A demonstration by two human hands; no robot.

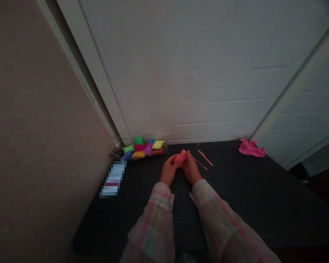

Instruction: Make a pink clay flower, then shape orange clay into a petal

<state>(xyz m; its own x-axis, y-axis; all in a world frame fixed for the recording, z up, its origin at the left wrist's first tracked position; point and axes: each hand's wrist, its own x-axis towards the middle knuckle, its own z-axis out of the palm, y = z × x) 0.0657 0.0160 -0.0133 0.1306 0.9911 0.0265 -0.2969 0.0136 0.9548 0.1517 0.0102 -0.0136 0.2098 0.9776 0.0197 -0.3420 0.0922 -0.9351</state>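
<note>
My left hand (169, 168) and my right hand (191, 168) meet over the dark tabletop (249, 197), both closed round a small pink lump of clay (180, 157) held between them. Two thin pink modelling sticks (205, 157) lie on the table just right of my right hand. Both forearms wear pale checked sleeves.
A clear bag of several coloured clay packs (142, 148) lies at the back left by the wall. A crumpled pink wrapper (251, 148) sits at the back right. A blurred flat item (113, 179) lies near the table's left edge. White panelled doors stand close behind the table.
</note>
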